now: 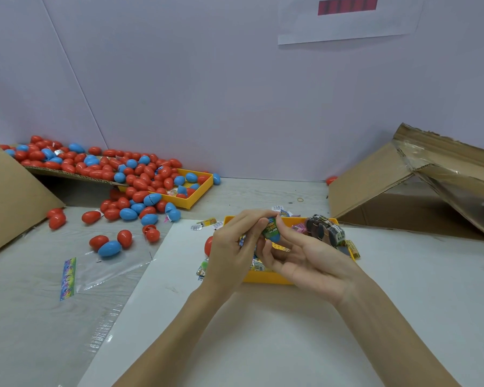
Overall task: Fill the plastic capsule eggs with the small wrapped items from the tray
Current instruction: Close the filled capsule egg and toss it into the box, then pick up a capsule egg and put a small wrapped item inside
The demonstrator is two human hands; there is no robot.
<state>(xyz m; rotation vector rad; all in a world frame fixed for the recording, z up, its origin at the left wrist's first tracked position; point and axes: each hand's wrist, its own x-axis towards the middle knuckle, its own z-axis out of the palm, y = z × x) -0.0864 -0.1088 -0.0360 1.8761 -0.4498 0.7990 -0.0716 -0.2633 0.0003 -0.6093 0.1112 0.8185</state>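
Over the near yellow tray (266, 278) of small wrapped items, both my hands meet. My left hand (232, 247) grips a blue capsule egg half (275, 237) with a green wrapped item (269, 229) sticking out of it. My right hand (299, 252) pinches the same green item with thumb and forefinger, its other fingers spread loosely. A bundle of dark wrapped packets (324, 229) lies at the tray's right end. A red egg (208, 245) sits just left of the tray, partly hidden by my left hand.
A big heap of red and blue eggs (115, 171) covers a cardboard sheet and a second yellow tray (199, 195) at the back left. Loose eggs (109, 247) and a clear plastic bag (101, 269) lie left. A cardboard box (419, 185) stands at the right. Stray wrappers (207, 223) lie behind the near tray.
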